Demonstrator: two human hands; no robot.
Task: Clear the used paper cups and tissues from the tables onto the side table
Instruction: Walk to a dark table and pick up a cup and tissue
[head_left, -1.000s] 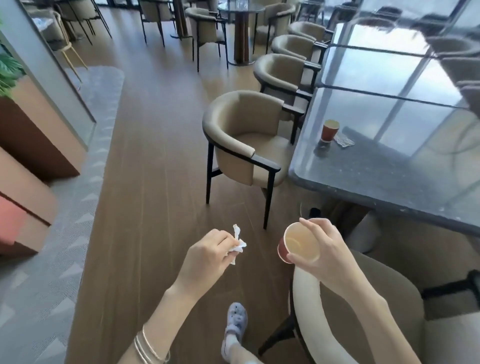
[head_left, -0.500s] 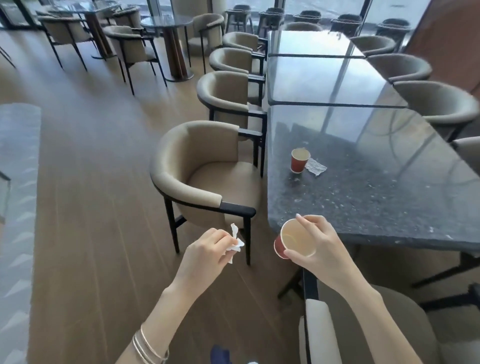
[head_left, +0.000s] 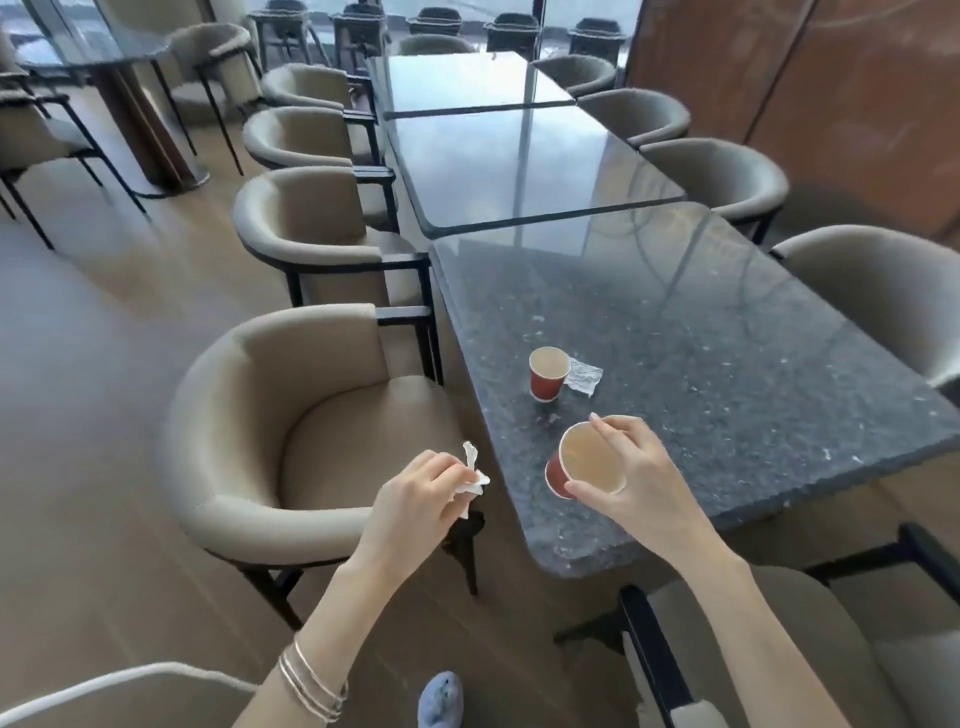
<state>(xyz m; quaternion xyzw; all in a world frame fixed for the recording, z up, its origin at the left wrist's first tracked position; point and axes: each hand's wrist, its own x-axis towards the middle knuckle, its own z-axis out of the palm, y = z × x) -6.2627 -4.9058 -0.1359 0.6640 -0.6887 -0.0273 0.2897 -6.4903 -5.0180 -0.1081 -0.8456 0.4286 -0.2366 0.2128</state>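
Note:
My right hand (head_left: 639, 483) grips a red paper cup (head_left: 589, 460) by its rim, tilted so its pale inside faces me, above the near corner of the dark speckled table (head_left: 727, 374). My left hand (head_left: 415, 501) pinches a crumpled white tissue (head_left: 474, 473) over the armrest of the nearest beige chair (head_left: 291, 426). A second red paper cup (head_left: 548, 374) stands upright on the table just beyond my right hand, with a flat crumpled tissue (head_left: 586, 375) lying beside it on its right.
Beige armchairs line both long sides of the row of glossy tables (head_left: 519, 161). Another chair (head_left: 779, 649) stands at the near end under my right arm. Wooden floor (head_left: 93, 364) lies open to the left. A brown wall panel (head_left: 831, 104) stands at the right.
My view has swung right and moved closer to the table. The standing cup and its tissue are now near my right hand. Both hands still hold their cup and tissue.

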